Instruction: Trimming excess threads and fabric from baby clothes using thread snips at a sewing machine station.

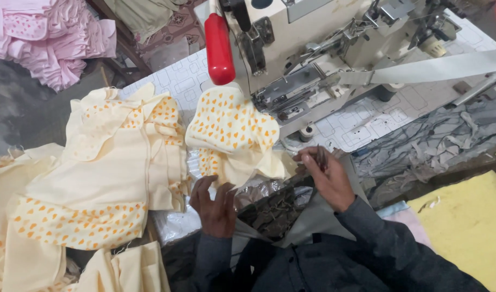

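One heap of pink cloth (pixel 53 38) is seen at the far left, at the top. Below it, one pile of pale yellow garments (pixel 102 178) with orange heart print is spread over the table edge; the separate pieces in it cannot be counted. Just to its right, one small yellow piece with orange hearts (pixel 231 130) is laid in front of the sewing machine (pixel 313 48), beside one red cylinder (pixel 219 50) mounted on the machine's left side. The left hand (pixel 214 203) is held palm down, fingers spread and loosely curled, with the fingertips touching the lower edge of that piece; nothing is clasped in it. The right hand (pixel 326 176) is raised slightly to the right of the piece, fingers pinched around small dark snips (pixel 321 158), blades pointing up. One white tape (pixel 437 67) is stretched from the machine toward the right edge. Grey fabric scraps (pixel 432 146) are heaped on the right, and one yellow sheet (pixel 470 221) lies at the lower right.
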